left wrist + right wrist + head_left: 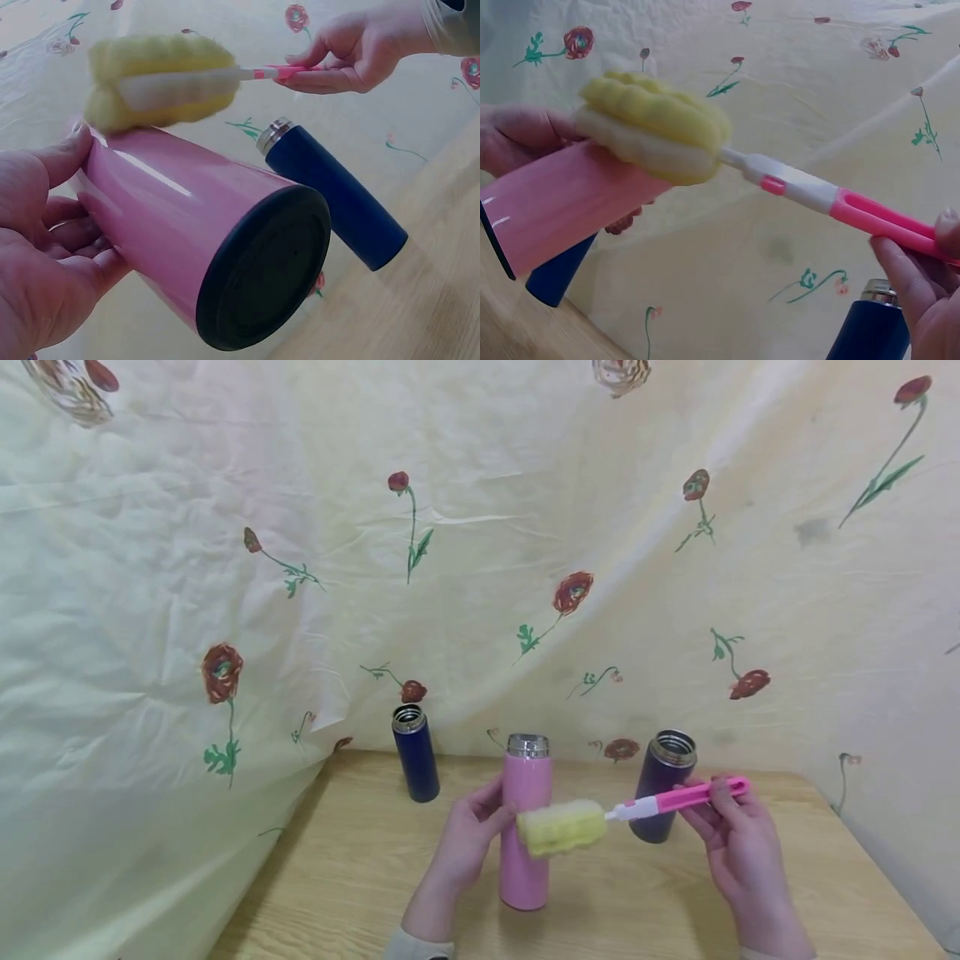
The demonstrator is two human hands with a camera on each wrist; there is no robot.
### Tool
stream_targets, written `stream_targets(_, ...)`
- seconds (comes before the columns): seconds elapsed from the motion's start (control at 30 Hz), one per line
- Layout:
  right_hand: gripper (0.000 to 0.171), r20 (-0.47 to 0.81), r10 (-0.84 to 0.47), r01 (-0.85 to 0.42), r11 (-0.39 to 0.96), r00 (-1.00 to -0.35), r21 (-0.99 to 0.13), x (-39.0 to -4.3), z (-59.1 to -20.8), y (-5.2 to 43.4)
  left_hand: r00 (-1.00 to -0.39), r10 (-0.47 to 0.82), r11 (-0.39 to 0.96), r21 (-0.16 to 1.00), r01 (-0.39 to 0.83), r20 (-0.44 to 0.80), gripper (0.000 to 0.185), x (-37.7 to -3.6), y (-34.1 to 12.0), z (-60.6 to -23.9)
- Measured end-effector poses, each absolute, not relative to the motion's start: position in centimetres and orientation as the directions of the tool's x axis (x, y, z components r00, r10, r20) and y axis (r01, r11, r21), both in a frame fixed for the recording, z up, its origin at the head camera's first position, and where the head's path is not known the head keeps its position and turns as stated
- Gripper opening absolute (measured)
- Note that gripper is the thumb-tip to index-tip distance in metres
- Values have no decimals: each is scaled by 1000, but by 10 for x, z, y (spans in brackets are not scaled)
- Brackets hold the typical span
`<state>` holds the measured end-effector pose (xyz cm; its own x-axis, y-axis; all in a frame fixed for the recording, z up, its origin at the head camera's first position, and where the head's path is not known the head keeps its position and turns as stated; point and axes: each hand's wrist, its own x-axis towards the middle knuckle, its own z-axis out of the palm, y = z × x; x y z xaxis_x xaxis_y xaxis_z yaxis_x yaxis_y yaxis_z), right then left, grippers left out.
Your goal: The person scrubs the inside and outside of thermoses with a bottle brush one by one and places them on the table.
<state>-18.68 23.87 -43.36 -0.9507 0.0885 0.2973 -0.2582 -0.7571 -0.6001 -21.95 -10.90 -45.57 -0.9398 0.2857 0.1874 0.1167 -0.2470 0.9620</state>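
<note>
- Your left hand (465,835) grips the pink flask (525,827), fingers wrapped round its body; it stands upright on the wooden counter (345,877), near the front edge, between your two hands.
- Your right hand (731,839) pinches the pink handle of the bottle brush (630,814); its yellow sponge head (561,828) lies across the front of the pink flask's upper body.
- Only your left wrist view shows the pink flask's dark base (262,270); there the sponge head rests against the flask's side near its top.
- Only your head view shows the flask mouths: all three stand open, with silver rims.
- Count three flasks: one pink, one dark blue flask (415,752) behind to the left, one dark purple flask (662,785) to the right. One brush.
- The brush handle crosses in front of the dark purple flask.
- A cream cloth with red flowers (480,527) hangs behind the counter.
</note>
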Motion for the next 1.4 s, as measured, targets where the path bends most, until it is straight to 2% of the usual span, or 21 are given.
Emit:
stream_targets(0.23,24,337,-15,-278,-532,-941,-800,-187,-436,241,-944,270,-271,956,115,190,58,-221,-110,-455)
stream_targets(0.4,26,346,-84,-274,-448,-935,-851,-188,-437,242,-943,258,-296,947,128,208,59,-222,-111,-455)
stream_targets(0.5,25,350,-91,-271,-465,-932,-843,-187,-436,242,-937,274,-305,943,131,219,59,-223,-111,-456)
stream_targets(0.63,24,372,-47,-263,-626,-927,-734,-187,-437,242,-921,313,-315,940,129,231,58,-223,-112,-459)
stream_targets(0.8,25,398,31,-218,-875,-917,-433,-188,-434,242,-881,391,-341,931,129,265,56,-222,-112,-459)
stream_targets(0.9,24,375,77,-192,-940,-924,-281,-187,-432,243,-862,431,-331,935,124,267,56,-221,-111,-460)
stream_targets(0.97,21,344,102,-186,-958,-934,-220,-186,-430,243,-857,445,-320,940,119,260,57,-221,-110,-460)
stream_targets(1.03,18,319,122,-192,-961,-940,-200,-185,-429,242,-861,441,-303,945,122,252,60,-220,-109,-459)
stream_targets(1.2,17,291,136,-211,-947,-947,-241,-183,-426,238,-900,375,-248,960,131,220,68,-218,-103,-458)
stream_targets(1.4,17,283,150,-227,-937,-947,-264,-182,-425,238,-929,328,-254,963,87,170,66,-217,-101,-458)
